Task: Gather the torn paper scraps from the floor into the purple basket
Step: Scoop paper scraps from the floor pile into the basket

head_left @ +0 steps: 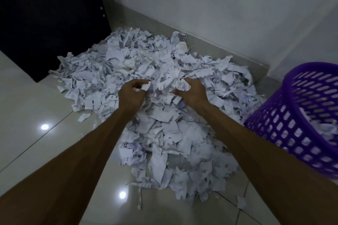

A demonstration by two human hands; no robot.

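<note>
Head view, left hand (132, 93): my grip is curled round a crumpled wad of scraps at the pile's centre, bunched tight so loose bits should not drop on the way across.
Head view, right hand (192, 93): my grip is closed on a second handful just beside the first, thumb tucked under; two hands likely move more per trip.
Paper scraps (157, 71): one broad heap spreading from 12 o'clock down to 6 o'clock; thin white sheet, ragged torn edges, faint print, creased and light.
Purple basket (296, 129): at 3 o'clock, touching the heap's edge, within short reach; rigid plastic lattice with slotted holes, round rim, some scraps already inside.
Floor (36, 107): glossy pale tile, mirror-slick, reflecting ceiling lights.
Wall (219, 5): plain grey, skirting behind the heap.
Dark panel (45, 20): at 10 o'clock, flat and matt.
</note>
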